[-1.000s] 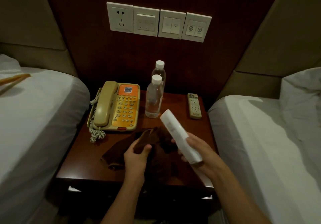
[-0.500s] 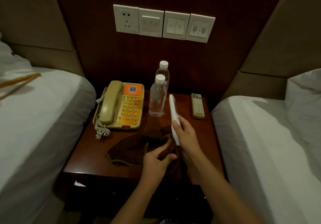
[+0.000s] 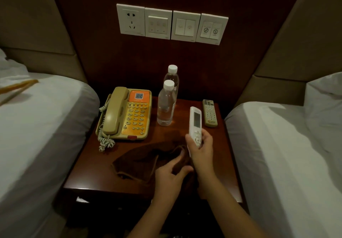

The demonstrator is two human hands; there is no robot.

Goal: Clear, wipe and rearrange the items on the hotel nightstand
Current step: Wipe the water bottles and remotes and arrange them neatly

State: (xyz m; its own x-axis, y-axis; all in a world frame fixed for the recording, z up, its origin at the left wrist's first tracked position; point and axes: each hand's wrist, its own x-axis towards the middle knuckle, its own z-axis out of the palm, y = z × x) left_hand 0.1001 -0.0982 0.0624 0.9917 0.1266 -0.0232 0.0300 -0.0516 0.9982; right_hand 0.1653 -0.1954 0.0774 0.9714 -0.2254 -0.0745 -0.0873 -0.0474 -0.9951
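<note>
My right hand (image 3: 201, 151) grips the lower end of a white remote (image 3: 195, 122), screen side up, over the right half of the wooden nightstand (image 3: 88, 175). My left hand (image 3: 169, 177) pinches a dark brown cloth (image 3: 144, 158) that lies crumpled on the front of the top. A beige and orange telephone (image 3: 127, 114) sits at the left. Two clear water bottles (image 3: 166, 104) stand in the middle, one behind the other. A smaller beige remote (image 3: 209, 113) lies flat at the right rear.
White beds flank the nightstand on the left (image 3: 37, 126) and the right (image 3: 286, 154). A row of wall switches and a socket (image 3: 172, 24) is on the dark panel above. A tan strap (image 3: 16, 88) lies on the left bed.
My right hand carried the white remote forward and turned it from back side up to screen side up, next to the beige remote. My left hand stayed on the cloth.
</note>
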